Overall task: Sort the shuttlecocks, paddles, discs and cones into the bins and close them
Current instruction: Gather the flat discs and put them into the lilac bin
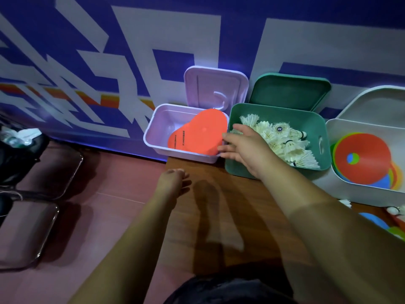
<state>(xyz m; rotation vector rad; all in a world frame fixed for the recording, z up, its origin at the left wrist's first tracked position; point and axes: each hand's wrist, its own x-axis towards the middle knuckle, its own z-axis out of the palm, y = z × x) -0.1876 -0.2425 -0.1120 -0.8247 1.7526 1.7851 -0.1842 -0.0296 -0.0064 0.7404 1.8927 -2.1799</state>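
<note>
Three open bins stand on a wooden table against the wall. The pink bin (156, 141) holds orange paddles (201, 133). The green bin (317, 121) is full of white shuttlecocks (287, 143). The white bin (355, 189) at the right holds flat coloured discs (363, 159). My right hand (243, 148) hovers with spread, straight fingers over the gap between the pink and green bins, fingertips at the paddles' edge. My left hand (173, 178) hangs over the table's left corner with loosely curled fingers, holding nothing.
Each bin's lid leans open against the wall: pink lid (215, 88), green lid (289, 91). More discs (374, 222) and a shuttlecock (394, 209) lie at the table's right edge. Metal chair seats (39, 178) and a dark bag (19, 150) stand at the left.
</note>
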